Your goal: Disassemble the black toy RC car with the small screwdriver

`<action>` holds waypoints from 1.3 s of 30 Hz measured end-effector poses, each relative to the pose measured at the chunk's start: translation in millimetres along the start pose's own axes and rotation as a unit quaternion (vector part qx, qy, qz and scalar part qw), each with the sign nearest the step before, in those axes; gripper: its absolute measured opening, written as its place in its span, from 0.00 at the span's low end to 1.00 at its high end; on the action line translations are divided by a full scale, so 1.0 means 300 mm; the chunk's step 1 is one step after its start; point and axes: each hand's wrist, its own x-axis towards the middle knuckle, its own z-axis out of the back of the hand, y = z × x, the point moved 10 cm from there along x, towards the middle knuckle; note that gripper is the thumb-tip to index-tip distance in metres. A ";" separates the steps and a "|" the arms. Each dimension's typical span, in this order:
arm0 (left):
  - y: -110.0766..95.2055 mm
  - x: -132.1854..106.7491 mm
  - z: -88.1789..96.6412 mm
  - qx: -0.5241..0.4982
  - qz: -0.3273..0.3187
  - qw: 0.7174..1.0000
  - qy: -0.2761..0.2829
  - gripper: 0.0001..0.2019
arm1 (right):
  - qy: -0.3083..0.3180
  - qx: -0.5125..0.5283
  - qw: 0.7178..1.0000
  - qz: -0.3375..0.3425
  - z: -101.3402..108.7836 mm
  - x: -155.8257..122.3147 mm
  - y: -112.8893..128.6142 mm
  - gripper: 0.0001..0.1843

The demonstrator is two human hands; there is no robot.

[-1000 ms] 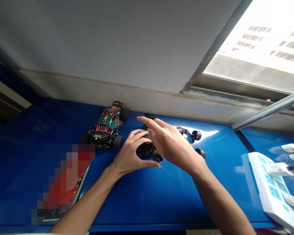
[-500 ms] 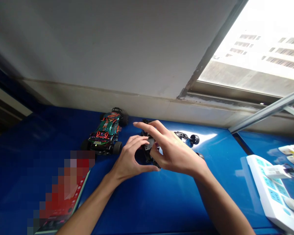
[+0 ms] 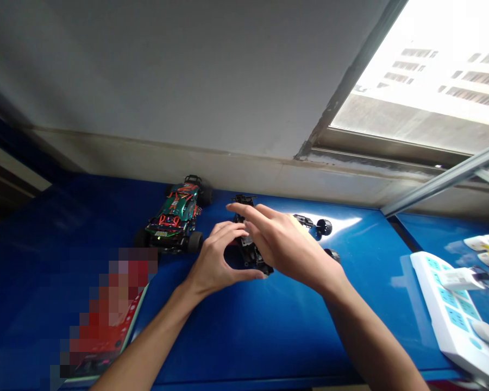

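Observation:
A black toy car chassis [image 3: 250,253] lies on the blue table under both my hands. Bare wheels [image 3: 324,227] stick out at its right end. My left hand [image 3: 217,259] curves around the chassis's left end, fingertips on its upper side and thumb along its near edge. Over the middle of the chassis, my right hand [image 3: 287,244] is held palm down with its fingers stretched to the left. Its thumb is hidden beneath, as is most of the chassis. Left of my hands stands a green and orange toy car [image 3: 175,214] with black wheels.
A partly blurred red box or booklet [image 3: 124,326] lies at the front left of the blue table [image 3: 244,336]. On the right is a white power strip [image 3: 448,315] with plugs in it. Behind the table rise a wall [image 3: 167,81] and a window; a metal bar [image 3: 440,182] slants at the right.
My right hand's fingers have straightened, and its thumb has gone out of sight beneath. More of the chassis's left end shows. My left hand stays at the same place.

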 end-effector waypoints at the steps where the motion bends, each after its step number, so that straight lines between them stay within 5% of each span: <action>1: 0.001 0.000 0.000 0.001 0.002 1.000 -0.001 0.34 | 0.002 0.011 1.000 0.006 -0.002 0.001 0.002 0.33; 4: 0.003 0.001 -0.002 0.003 0.004 1.000 -0.001 0.32 | 0.001 0.040 0.998 0.041 -0.002 0.001 0.022 0.39; 9: -0.003 0.003 -0.003 0.004 -0.003 1.000 -0.004 0.33 | 0.009 -0.003 1.000 0.006 -0.011 0.005 -0.006 0.26; 14: 0.003 0.001 -0.004 0.002 0.009 1.000 -0.005 0.33 | -0.003 0.030 0.999 0.042 0.000 0.003 0.023 0.40; 19: -0.001 0.002 -0.004 0.006 0.004 1.000 -0.003 0.33 | -0.016 -0.001 1.000 -0.001 0.000 0.011 -0.007 0.29; 24: 0.005 0.003 -0.007 0.004 0.010 1.000 0.000 0.31 | -0.003 0.044 0.998 0.050 -0.002 0.006 0.028 0.39; 29: 0.001 0.002 -0.005 0.005 0.001 1.000 -0.001 0.34 | -0.003 0.008 1.000 0.001 -0.005 0.008 -0.006 0.31; 35: 0.005 0.001 -0.006 0.005 0.007 1.000 -0.001 0.32 | -0.017 0.031 0.999 0.039 0.008 0.008 0.020 0.38; 39: 0.000 0.004 -0.008 0.004 0.003 1.000 0.004 0.33 | -0.014 0.010 1.000 -0.003 0.000 0.013 -0.005 0.30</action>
